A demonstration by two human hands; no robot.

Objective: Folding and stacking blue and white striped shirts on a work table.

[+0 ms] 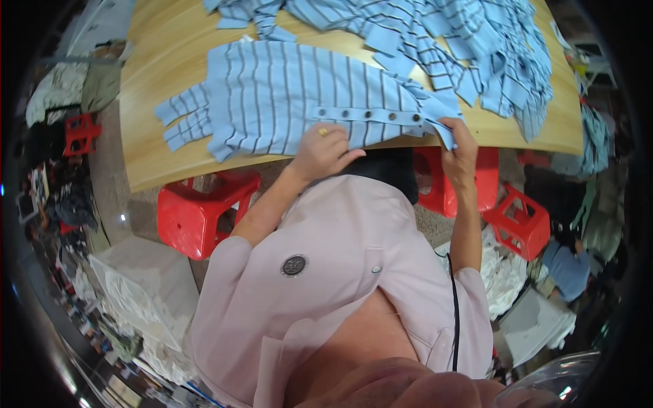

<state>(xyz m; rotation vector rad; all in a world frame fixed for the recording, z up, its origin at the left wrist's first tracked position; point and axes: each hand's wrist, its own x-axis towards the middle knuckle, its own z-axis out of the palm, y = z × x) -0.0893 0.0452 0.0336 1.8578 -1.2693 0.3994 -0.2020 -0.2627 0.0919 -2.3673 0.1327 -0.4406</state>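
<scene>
Closest in, a pale pink top (333, 217) is being worn, a dark round badge (294, 266) being displayed on it. Red stools (182, 221) are being seen to either side, just short of the table (153, 146). At the table's near edge, the left hand (325, 149) is being held with fingers curled and thumb pointing outward, against the striped garment (272, 95) just below its buttoned strip; whether cloth is being gripped there cannot be told. By the fingertips of the right hand (460, 146), the garment's right end is being pinched — a corner is hanging just beside them. The garment, light blue with dark stripes, is being supported lengthwise by the table, its dark buttons (368, 114) being turned upward. Farther back, a heap of similar blue striped garments (490, 47) is being borne by the table's far side
</scene>
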